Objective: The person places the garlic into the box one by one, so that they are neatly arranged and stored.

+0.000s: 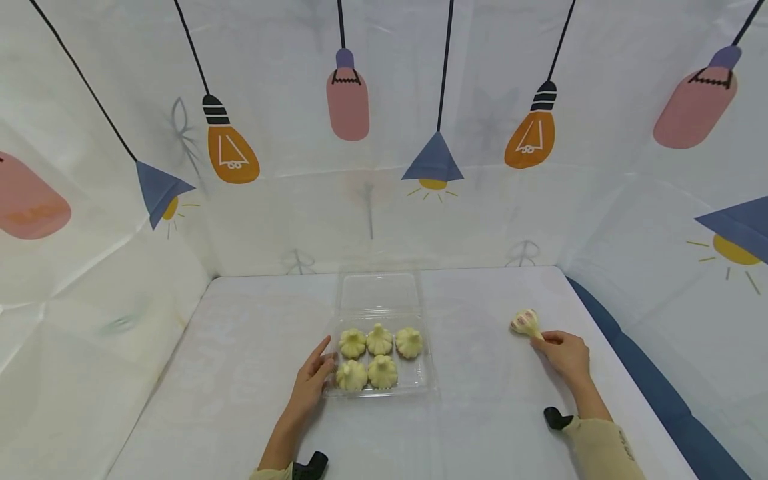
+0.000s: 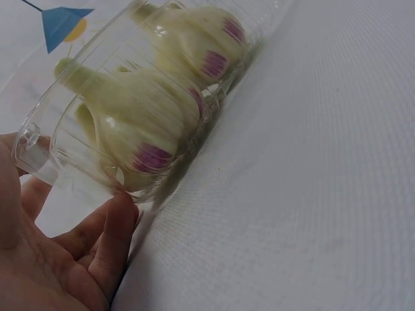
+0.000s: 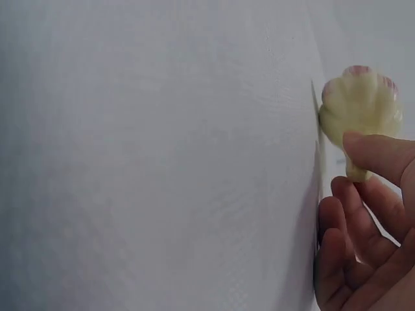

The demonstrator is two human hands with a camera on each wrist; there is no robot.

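In the head view, a clear plastic clamshell container [image 1: 414, 379] lies with its lid raised at the back. Several pale garlic bulbs [image 1: 382, 371] sit in it in two rows, stems up; the left wrist view shows purple patches low on their sides. My left hand [image 1: 309, 381] rests against the container's left side, fingertips touching its edge. Off to the right, my right hand [image 1: 562, 355] pinches another garlic bulb [image 1: 525, 323] by its stem between thumb and fingers. That bulb lies tilted, its purple-tinged base pointing away from the hand, close to the tabletop.
A white-covered table [image 1: 480, 427] holds all of this. White sheeting [image 1: 384, 220] printed with hanging lamps and bulbs surrounds it at the back and sides. Something dark blue [image 1: 636, 367] runs along the right table edge.
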